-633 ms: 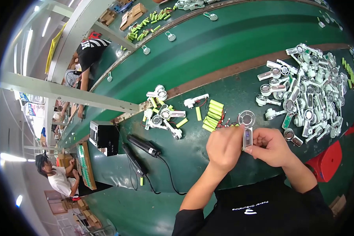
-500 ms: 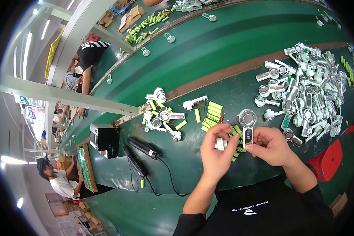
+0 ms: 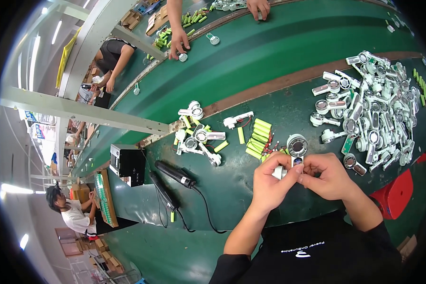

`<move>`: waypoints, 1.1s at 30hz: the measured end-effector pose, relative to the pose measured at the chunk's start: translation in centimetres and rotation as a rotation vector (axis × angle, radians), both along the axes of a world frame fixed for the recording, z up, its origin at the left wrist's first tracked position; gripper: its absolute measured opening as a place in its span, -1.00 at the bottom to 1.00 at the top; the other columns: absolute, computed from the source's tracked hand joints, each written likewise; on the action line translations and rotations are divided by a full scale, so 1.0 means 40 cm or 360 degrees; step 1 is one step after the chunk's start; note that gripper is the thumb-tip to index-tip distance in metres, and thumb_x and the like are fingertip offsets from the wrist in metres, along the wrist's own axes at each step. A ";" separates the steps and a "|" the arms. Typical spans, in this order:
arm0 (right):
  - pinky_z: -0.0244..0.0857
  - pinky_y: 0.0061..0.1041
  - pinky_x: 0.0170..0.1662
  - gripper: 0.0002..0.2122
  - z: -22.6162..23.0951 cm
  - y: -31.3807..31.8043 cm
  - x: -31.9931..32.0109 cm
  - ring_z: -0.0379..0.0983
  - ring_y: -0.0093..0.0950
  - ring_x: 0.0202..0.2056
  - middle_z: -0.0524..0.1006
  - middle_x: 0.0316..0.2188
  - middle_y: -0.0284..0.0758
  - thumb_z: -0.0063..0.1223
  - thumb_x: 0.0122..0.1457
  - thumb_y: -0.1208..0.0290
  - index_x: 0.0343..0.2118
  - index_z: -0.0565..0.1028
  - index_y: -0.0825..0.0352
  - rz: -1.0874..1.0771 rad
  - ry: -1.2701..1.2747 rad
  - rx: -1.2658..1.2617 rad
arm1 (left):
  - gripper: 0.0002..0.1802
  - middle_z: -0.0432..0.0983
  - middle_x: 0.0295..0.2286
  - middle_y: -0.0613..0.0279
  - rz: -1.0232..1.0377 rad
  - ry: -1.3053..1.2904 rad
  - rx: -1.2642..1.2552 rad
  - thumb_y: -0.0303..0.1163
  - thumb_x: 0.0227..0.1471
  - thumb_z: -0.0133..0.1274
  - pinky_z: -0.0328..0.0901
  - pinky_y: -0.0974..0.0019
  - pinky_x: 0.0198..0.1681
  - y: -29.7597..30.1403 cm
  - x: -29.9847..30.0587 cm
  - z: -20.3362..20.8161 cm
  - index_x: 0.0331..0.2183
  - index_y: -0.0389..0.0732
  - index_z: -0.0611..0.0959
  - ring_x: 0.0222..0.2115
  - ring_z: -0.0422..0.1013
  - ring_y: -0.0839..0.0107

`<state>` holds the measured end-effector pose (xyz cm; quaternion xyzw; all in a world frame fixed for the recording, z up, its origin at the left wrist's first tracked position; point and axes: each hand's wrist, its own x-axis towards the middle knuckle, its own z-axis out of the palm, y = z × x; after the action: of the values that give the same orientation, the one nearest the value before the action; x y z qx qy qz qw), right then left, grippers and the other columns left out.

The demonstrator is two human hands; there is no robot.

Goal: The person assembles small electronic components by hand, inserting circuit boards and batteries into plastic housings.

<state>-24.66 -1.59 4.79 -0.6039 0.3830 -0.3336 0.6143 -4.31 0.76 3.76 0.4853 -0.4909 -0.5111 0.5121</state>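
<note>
White plastic with a round grey head, the small handheld fan housing (image 3: 297,147) stands over the near edge of the green workbench (image 3: 270,57), its long axis running away from the person, head at the far end. The left hand (image 3: 270,182) and right hand (image 3: 330,176) meet at its handle, fingertips pinched on it from both sides. Green battery cells (image 3: 258,137) lie just beyond; a heap of white fan housings (image 3: 378,111) sits well right.
</note>
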 end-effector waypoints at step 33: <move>0.52 -0.33 0.19 -0.61 -0.010 -0.022 -0.041 0.62 -0.38 0.10 0.63 0.13 -0.19 0.36 0.27 0.57 0.14 0.56 0.42 -0.0433 -0.0025 -0.0310 | -0.88 0.63 -0.30 0.36 0.0017 0.0138 0.0152 -0.57 0.24 0.39 0.37 0.42 -0.09 0.002 0.054 0.034 -0.18 -0.30 0.77 -0.26 0.48 0.59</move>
<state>-26.30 -2.47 4.40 -0.6004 0.4223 -0.4540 0.5051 -2.16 0.86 5.11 0.4892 -0.4405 -0.5518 0.5119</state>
